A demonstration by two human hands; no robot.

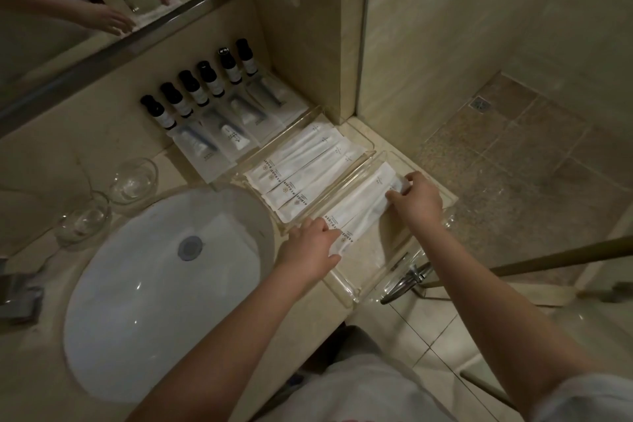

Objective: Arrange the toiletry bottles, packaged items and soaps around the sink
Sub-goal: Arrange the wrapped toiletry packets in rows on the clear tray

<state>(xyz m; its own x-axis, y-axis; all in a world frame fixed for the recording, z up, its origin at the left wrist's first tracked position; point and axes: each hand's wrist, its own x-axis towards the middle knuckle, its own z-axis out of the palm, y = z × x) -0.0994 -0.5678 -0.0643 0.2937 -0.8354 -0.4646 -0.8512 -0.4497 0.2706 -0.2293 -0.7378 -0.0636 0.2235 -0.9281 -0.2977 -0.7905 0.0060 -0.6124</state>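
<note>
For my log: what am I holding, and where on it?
A long white packet in the near clear tray: left hand pinches its near end, right hand its far end.

Bottles [197,87] line the mirror [113,10], tubes [236,120] before them, sink [164,284] left of trays [359,291]

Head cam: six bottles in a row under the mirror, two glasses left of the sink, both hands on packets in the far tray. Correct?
Wrong tray. Head view: left hand and right hand hold white packets in the near tray, not the far tray; bottles and glasses as stated.
</note>
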